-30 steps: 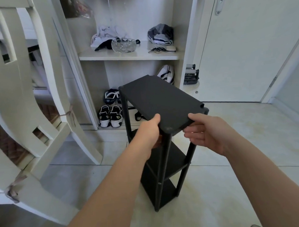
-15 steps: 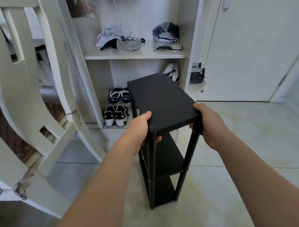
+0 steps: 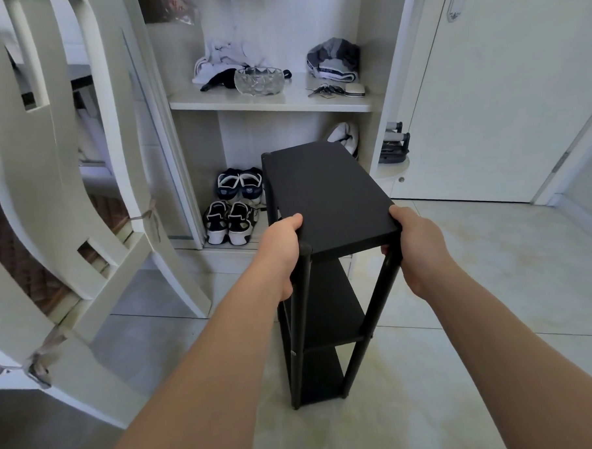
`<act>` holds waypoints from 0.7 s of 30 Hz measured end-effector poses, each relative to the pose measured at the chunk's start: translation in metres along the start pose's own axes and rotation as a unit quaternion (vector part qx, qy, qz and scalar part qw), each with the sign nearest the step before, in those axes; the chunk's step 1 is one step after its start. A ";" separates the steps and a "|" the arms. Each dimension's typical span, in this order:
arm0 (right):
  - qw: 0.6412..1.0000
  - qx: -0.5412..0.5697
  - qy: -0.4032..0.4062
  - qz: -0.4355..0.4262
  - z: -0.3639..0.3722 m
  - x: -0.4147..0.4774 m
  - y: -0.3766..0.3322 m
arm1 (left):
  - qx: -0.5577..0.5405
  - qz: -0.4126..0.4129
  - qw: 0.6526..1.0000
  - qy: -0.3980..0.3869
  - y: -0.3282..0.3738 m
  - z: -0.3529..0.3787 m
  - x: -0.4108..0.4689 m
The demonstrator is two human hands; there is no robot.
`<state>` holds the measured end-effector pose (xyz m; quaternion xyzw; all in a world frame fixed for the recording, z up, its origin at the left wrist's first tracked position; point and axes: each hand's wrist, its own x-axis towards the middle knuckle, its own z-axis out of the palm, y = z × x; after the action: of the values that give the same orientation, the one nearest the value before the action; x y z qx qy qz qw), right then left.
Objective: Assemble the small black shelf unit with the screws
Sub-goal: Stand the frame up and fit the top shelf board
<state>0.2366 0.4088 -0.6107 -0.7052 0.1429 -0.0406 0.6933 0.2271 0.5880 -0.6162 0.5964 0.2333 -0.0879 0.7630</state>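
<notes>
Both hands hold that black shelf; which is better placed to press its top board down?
Left, by a little: the left hand has its thumb on the top board beside the near-left post, while the right hand wraps the near-right corner from the side. Close call.

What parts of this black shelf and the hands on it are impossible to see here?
Head view:
- Left hand: fingers hidden under the top board.
- Right hand: fingers mostly behind the front post.
- Shelf unit rear feet: hidden by its lower boards.
- Screws: too small to find.
</notes>
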 end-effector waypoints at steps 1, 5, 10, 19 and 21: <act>1.000 -0.001 0.003 0.002 0.000 0.000 0.000 | 0.000 0.001 1.000 0.001 0.000 0.000 0.000; 1.000 -0.002 0.013 0.010 -0.001 0.000 0.000 | 0.004 0.001 1.000 0.007 0.000 0.002 0.001; 0.999 0.013 0.014 0.027 -0.001 -0.001 -0.004 | 0.010 -0.002 1.000 0.013 0.002 0.004 0.001; 0.998 0.040 0.018 0.047 -0.002 -0.004 -0.008 | 0.013 0.014 1.000 0.017 0.003 0.007 -0.001; 0.997 0.049 0.017 0.049 -0.001 -0.004 -0.009 | 0.013 0.014 1.000 0.021 0.003 0.006 -0.001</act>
<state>0.2339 0.4086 -0.6016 -0.6614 0.1870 -0.0250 0.7259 0.2285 0.5828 -0.6121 0.6110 0.2396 -0.0679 0.7515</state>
